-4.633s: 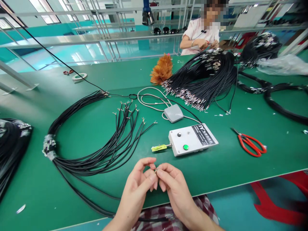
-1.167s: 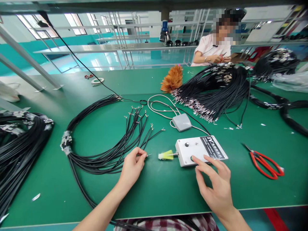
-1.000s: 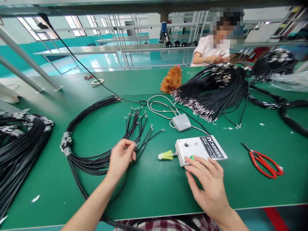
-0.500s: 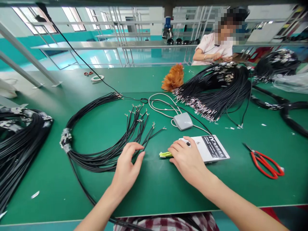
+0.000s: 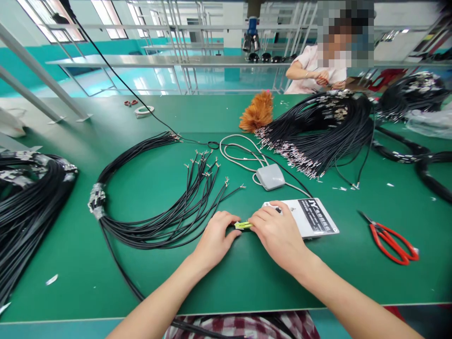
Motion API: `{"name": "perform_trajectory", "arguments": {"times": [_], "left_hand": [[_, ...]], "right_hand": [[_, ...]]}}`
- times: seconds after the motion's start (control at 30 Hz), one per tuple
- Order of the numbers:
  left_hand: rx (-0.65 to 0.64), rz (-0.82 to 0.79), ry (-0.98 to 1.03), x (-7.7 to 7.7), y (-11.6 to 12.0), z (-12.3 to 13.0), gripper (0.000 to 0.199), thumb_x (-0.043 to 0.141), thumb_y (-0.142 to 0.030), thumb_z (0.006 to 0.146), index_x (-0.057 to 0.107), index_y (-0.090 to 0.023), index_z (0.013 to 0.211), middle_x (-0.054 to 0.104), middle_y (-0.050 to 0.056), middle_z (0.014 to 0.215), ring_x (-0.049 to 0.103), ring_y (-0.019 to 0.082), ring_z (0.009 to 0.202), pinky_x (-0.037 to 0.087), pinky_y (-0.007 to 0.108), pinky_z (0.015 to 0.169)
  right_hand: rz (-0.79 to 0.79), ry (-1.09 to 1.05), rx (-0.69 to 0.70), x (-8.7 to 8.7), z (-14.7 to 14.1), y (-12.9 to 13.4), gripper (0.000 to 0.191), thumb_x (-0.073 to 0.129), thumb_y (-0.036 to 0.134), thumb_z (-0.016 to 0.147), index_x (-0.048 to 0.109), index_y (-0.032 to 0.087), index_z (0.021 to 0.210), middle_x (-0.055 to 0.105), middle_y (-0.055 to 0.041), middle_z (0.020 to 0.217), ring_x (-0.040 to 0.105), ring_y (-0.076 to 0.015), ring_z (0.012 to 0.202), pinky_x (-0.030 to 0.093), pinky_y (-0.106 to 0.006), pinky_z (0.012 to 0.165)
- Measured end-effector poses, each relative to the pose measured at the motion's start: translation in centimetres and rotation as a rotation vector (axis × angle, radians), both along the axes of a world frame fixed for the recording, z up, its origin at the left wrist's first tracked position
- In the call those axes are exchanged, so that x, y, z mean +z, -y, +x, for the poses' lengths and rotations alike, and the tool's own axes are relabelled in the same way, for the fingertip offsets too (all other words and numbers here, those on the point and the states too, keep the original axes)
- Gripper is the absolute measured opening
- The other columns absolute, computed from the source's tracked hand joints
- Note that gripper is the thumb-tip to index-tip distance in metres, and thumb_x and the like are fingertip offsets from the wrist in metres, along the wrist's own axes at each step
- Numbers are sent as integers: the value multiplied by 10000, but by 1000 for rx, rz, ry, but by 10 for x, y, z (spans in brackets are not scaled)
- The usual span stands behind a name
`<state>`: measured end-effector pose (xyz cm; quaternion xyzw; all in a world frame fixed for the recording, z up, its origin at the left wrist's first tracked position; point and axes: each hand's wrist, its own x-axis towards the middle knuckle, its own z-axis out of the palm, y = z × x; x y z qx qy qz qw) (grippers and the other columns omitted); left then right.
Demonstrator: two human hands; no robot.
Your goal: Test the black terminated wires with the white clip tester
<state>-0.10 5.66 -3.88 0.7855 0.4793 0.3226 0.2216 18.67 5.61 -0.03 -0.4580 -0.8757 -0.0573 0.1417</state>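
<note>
A yellow-green piece (image 5: pixel 243 225) with a pale tip lies at the left end of a white box with a black label (image 5: pixel 318 216). My right hand (image 5: pixel 277 228) rests over the box's left part, its fingers closed around the right end of that piece. My left hand (image 5: pixel 218 236) is at the pale tip, thumb and forefinger curved on either side with a gap between them. Whether they touch the tip I cannot tell. Left of it fans a bundle of black cables (image 5: pixel 151 230) with split, bare wire ends, bound by a silvery wrapped section (image 5: pixel 96 200).
A grey pedal-like block (image 5: pixel 270 177) with a looped cord lies behind the box. Red-handled cutters (image 5: pixel 393 242) lie to the right. More black cable bundles (image 5: pixel 318 127) and an orange fluffy duster (image 5: pixel 257 112) are farther back. Another cable heap (image 5: pixel 38 202) lies left. A person (image 5: pixel 318 70) sits opposite.
My left hand has moved right, from beside the cable ends to the tip of the yellow-green piece. My right hand has stayed on the box. The view has shifted slightly.
</note>
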Motion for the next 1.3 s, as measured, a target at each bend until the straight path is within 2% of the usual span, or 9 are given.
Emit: {"name": "perform_trajectory", "arguments": {"times": [0.1,0.27,0.5,0.73,1.0,1.1,1.17,1.23,1.3], "left_hand": [[12,68,-26,-3,-1,3,104,634,-126,854,691,-192,910,722,28,801,666,191,775,557,303,700],[39,264,-127,-9,8,2,142,558,-191,929,698,-183,951,758,64,844,668,209,750,495,326,674],[51,503,-263,-9,13,3,168,540,-155,937,700,-178,985,761,92,957,648,259,903,408,387,766],[68,519,-275,-9,12,3,167,531,-162,943,668,-192,853,735,42,836,624,206,816,422,353,761],[104,415,-323,-4,13,6,154,531,-185,935,626,-186,813,698,39,812,616,188,762,450,312,672],[99,394,-386,5,16,-14,95,577,-184,895,654,-185,951,704,91,990,636,241,909,478,369,777],[136,390,-449,8,15,-39,216,583,-176,875,665,-202,1074,650,153,1195,575,332,1115,425,500,921],[233,348,-550,8,9,-68,297,583,-211,869,659,-235,1154,589,169,1301,498,377,1224,370,567,984],[372,284,-622,5,-3,-91,310,547,-264,889,649,-244,1180,606,167,1256,548,362,1145,432,539,922]], "right_hand": [[-11,-5,0,0,0,0,161,581,108,900,663,223,822,714,9,794,607,-177,829,292,-389,951],[-19,-29,-3,-1,0,-1,162,583,114,902,666,221,814,716,13,796,607,-171,832,282,-389,968],[2,-40,-32,-4,0,1,153,610,111,881,673,217,789,709,16,773,600,-170,817,277,-390,966],[3,-34,-30,-7,-1,1,168,604,119,889,658,219,765,706,23,777,596,-165,813,271,-391,971],[48,-76,-18,-8,-3,-1,163,633,92,856,659,224,763,703,29,743,615,-166,778,297,-395,957],[64,-145,-11,-3,0,6,120,669,156,847,663,218,949,737,6,909,632,-192,893,297,-416,983],[80,-221,-24,1,5,14,283,669,216,857,613,202,1134,720,-30,1098,619,-222,1018,291,-439,1011],[103,-278,-45,2,10,22,325,611,236,899,570,192,1218,691,-55,1193,607,-237,1077,285,-459,1029],[126,-311,-60,1,13,28,281,532,232,942,572,192,1218,692,-61,1196,617,-234,1073,289,-467,1032]]}}
